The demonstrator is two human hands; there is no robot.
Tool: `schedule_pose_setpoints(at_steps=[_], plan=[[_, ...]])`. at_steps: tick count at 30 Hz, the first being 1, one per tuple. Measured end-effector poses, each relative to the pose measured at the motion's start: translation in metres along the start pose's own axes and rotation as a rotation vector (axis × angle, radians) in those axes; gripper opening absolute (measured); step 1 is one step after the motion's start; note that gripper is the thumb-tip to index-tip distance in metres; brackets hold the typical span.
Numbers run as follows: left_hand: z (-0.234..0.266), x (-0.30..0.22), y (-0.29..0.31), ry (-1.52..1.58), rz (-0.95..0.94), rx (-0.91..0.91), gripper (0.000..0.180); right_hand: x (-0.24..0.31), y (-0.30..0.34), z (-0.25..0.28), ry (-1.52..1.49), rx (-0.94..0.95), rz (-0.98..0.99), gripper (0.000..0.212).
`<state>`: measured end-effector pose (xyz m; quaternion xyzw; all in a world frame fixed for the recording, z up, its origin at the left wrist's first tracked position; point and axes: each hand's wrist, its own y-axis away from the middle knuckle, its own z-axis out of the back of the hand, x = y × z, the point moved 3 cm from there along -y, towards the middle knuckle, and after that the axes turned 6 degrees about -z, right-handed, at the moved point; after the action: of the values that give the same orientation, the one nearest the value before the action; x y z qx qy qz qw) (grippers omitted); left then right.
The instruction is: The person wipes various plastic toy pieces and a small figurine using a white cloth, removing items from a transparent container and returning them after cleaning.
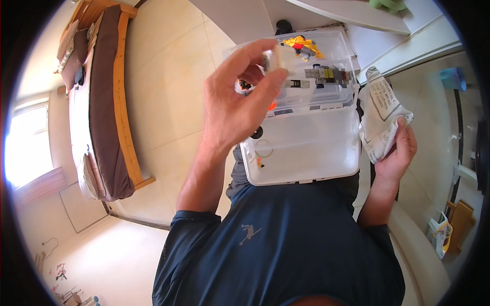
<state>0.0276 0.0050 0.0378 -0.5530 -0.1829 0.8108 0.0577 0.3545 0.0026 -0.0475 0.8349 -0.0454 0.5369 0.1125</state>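
My left hand [237, 94] is raised over the left side of the open clear plastic box [306, 176]. Its thumb and fingers pinch a small pale piece [277, 57] whose kind I cannot make out. To the right of the box, my right hand [398, 150] grips a crumpled white cloth [383, 115] with dark print. In the box's opened lid [332, 43] lie a yellow, red and grey toy figure [305, 47] and a grey toy-brick build [326, 75]. Behind my left hand, some dark and orange toy parts are partly hidden.
The box rests on my lap. Inside its tray are a thin ring [264, 148], a tiny orange-yellow piece [260, 162] and a black wheel [257, 132]. A wooden bed [120, 102] stands at left, and a glass-like panel [423, 168] at right. A light blue cup [453, 79] sits far right.
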Motion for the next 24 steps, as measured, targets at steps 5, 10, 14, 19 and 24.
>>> schedule_pose_setpoints(at_steps=[5, 10, 14, 19, 24], plan=[[-0.037, -0.013, 0.047, 0.295, -0.038, 0.087, 0.046, 0.028, 0.024, -0.021, -0.021, 0.014, 0.058, 0.027], [-0.063, -0.017, 0.065, 0.281, -0.006, 0.304, 0.051, 0.018, 0.048, -0.038, 0.083, 0.159, 0.071, 0.024], [-0.079, -0.017, 0.064, 0.287, -0.022, 0.291, 0.053, -0.002, 0.059, -0.055, -0.05, 0.278, -0.065, 0.04], [-0.083, -0.023, 0.053, 0.179, -0.188, 0.271, 0.057, -0.009, 0.054, -0.045, -0.062, 0.347, -0.135, 0.053], [-0.091, -0.013, 0.048, 0.11, -0.2, 0.298, 0.057, -0.009, 0.043, -0.038, -0.034, 0.359, -0.2, 0.045]])
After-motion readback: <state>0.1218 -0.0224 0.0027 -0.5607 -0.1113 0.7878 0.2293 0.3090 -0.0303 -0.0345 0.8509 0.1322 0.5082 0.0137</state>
